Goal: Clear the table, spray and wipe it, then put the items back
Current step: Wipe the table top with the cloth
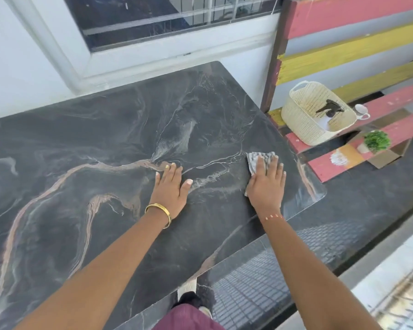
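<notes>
The dark marble table (86,144) fills most of the view and has nothing standing on it. My right hand (266,181) presses a grey-and-white checked cloth (256,158) flat on the top near the right edge, fingers spread over it. My left hand (171,186) lies palm down on the bare marble, a little to the left, holding nothing. Off the table to the right, a cream woven basket (301,122) holds a spray bottle with a black trigger head (330,108). A white cup (361,110) and a small green potted plant (376,141) stand beside the basket.
The basket, cup and plant rest on a red and yellow slatted bench (391,101) right of the table. The plant stands on a cardboard box (389,157). A white wall and window (153,25) run behind the table. My feet (191,296) are on dark floor at the near edge.
</notes>
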Tool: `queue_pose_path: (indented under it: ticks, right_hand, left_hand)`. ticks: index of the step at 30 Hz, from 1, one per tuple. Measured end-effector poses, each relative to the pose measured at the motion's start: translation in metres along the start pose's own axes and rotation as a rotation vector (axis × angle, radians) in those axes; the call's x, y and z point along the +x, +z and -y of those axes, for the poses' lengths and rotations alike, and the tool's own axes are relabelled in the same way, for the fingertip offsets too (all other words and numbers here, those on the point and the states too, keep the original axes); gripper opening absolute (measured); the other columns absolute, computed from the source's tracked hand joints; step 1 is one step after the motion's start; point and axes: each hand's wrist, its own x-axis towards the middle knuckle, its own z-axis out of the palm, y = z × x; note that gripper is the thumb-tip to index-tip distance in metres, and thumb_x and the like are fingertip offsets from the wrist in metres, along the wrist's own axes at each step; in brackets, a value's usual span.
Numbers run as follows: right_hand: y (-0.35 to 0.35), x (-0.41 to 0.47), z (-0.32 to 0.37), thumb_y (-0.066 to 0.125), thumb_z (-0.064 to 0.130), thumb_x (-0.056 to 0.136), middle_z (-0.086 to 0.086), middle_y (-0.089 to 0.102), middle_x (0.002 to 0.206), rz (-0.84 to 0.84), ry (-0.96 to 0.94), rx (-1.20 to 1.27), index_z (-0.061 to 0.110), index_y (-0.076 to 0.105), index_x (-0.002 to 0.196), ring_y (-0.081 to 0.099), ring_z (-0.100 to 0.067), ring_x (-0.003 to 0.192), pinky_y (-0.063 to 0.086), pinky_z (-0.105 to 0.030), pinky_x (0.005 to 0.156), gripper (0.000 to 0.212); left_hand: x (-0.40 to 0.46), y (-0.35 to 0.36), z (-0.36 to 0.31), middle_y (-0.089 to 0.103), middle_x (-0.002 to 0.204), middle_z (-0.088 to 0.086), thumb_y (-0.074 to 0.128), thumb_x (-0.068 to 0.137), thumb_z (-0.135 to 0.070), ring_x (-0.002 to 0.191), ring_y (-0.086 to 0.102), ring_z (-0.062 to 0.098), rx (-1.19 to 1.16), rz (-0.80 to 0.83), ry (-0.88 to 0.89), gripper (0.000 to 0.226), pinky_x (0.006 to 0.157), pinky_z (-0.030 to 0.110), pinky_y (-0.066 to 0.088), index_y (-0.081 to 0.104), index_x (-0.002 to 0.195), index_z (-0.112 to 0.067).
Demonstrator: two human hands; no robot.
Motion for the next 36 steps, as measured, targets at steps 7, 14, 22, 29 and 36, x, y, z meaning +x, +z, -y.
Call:
queue_pose_path:
  ticks: [7, 14, 22, 29, 36]
  right_hand:
    - [0.004, -0.059, -0.004, 0.044, 0.019, 0.089, -0.025, 0.029, 0.15, -0.021, 0.15, 0.031, 0.009, 0.037, 0.142, 0.03, -0.046, 0.136, 0.024, -0.052, 0.113, 0.055]
    - [0.0, -0.064, -0.032, 0.033, 0.026, 0.086, -0.024, 0.039, 0.145, -0.062, 0.217, 0.01, 0.011, 0.046, 0.136, 0.039, -0.046, 0.131, 0.032, -0.055, 0.107, 0.053]
    - [-0.009, -0.005, -0.086, 0.039, 0.018, 0.088, -0.029, 0.025, 0.15, -0.108, 0.405, 0.095, 0.006, 0.038, 0.14, 0.023, -0.051, 0.136, 0.021, -0.058, 0.112, 0.053]
    - [-0.009, 0.017, -0.096, 0.044, 0.019, 0.09, -0.026, 0.022, 0.152, -0.071, 0.411, 0.086, 0.009, 0.033, 0.142, 0.021, -0.049, 0.138, 0.021, -0.058, 0.111, 0.055]
    - [-0.012, 0.066, -0.097, 0.041, 0.021, 0.091, -0.027, 0.016, 0.153, 0.025, 0.211, 0.075, 0.008, 0.026, 0.145, 0.017, -0.048, 0.139, 0.015, -0.055, 0.114, 0.058]
  left_hand:
    - [0.016, 0.032, -0.075, 0.005, 0.158, 0.008, 0.021, 0.099, -0.037, 0.147, -0.002, 0.02, -0.001, 0.128, 0.251, 0.056, 0.119, 0.038, -0.006, 0.013, 0.148, -0.01]
    - [0.026, 0.056, -0.123, 0.002, 0.159, 0.007, 0.018, 0.098, -0.04, 0.147, -0.004, 0.019, 0.072, 0.245, 0.377, 0.058, 0.12, 0.039, -0.006, 0.01, 0.148, -0.011]
    - [0.05, 0.067, -0.142, 0.003, 0.159, 0.008, 0.02, 0.098, -0.041, 0.147, -0.002, 0.02, 0.13, 0.243, 0.379, 0.059, 0.12, 0.04, -0.005, 0.012, 0.148, -0.01]
    - [0.078, 0.066, -0.172, 0.001, 0.159, 0.007, 0.019, 0.098, -0.041, 0.147, -0.003, 0.02, 0.112, 0.161, 0.311, 0.059, 0.121, 0.04, -0.005, 0.01, 0.148, -0.011]
    - [0.086, 0.064, -0.176, 0.002, 0.159, 0.007, 0.019, 0.098, -0.04, 0.147, -0.004, 0.019, 0.064, 0.097, 0.17, 0.058, 0.12, 0.038, -0.006, 0.011, 0.148, -0.011]
